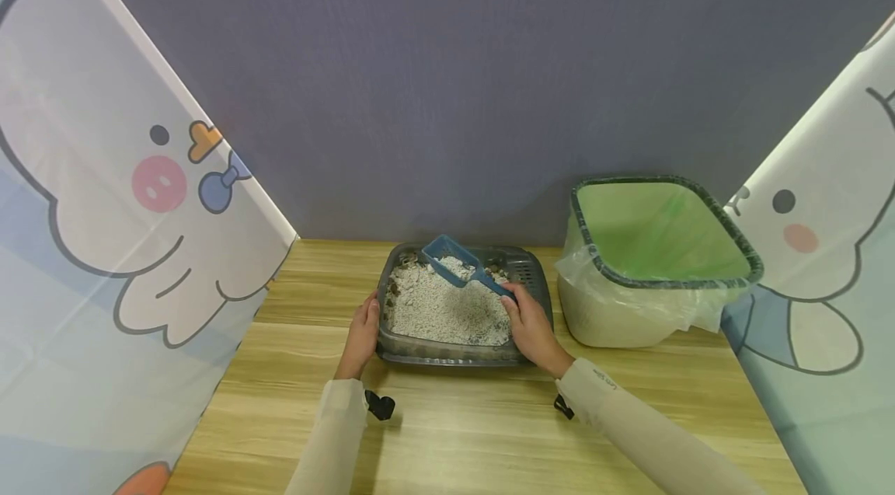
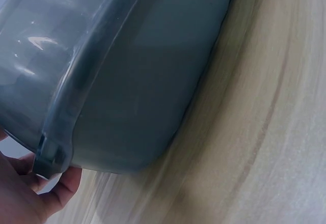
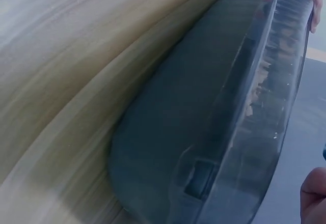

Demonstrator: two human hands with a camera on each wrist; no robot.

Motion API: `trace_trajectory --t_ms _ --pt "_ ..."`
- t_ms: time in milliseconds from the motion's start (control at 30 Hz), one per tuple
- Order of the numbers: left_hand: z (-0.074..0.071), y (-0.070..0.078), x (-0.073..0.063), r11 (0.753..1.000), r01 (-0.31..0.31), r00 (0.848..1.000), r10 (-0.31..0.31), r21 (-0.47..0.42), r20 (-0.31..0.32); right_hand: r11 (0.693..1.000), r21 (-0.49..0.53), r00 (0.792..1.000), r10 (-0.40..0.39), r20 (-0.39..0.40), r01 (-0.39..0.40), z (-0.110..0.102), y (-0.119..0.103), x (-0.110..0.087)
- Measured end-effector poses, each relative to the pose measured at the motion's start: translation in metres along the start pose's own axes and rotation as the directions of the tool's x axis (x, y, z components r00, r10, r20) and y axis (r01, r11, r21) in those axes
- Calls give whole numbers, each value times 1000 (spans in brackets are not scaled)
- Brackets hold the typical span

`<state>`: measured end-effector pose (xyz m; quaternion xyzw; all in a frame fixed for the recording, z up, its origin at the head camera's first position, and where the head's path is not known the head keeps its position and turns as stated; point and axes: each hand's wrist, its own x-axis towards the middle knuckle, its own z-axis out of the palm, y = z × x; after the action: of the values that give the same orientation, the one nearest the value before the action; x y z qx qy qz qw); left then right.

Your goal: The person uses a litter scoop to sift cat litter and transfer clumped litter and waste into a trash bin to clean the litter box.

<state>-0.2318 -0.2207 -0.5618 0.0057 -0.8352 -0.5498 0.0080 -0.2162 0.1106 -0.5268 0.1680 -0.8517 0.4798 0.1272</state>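
A dark grey litter box (image 1: 447, 360) sits on the wooden table, with pale granular litter (image 1: 447, 307) and several brown clumps along its edges. My left hand (image 1: 360, 336) holds the box's left rim; the left wrist view shows the fingers of that hand (image 2: 25, 198) curled at the rim's corner. Above the litter, a blue litter scoop (image 1: 481, 275) tilts up to the left with some litter in its basket. My right hand (image 1: 534, 330) grips the scoop's handle over the box's right side. Only part of the right hand (image 3: 314, 196) appears in the right wrist view.
A bin (image 1: 615, 324) lined with a green-tinted bag stands right of the box, its dark rim open upward. Behind is a grey wall panel (image 1: 447, 91). Cartoon-printed panels (image 1: 91, 169) flank the wooden table (image 1: 447, 433).
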Motion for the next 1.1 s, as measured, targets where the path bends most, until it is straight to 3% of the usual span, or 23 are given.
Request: trace_trajectory --t_ms 367,767,1100 --pt "2 0 0 1000 14 1000 -14 -2 -12 995 4 994 -96 -52 96 -6 -3 3" --pt "1 -1 0 1000 5 1000 -5 -7 -11 993 68 995 -95 -23 96 -20 -7 1" --pt "0 -1 0 1000 -7 1000 7 -3 -7 989 -23 989 -148 -14 147 -24 -6 0"
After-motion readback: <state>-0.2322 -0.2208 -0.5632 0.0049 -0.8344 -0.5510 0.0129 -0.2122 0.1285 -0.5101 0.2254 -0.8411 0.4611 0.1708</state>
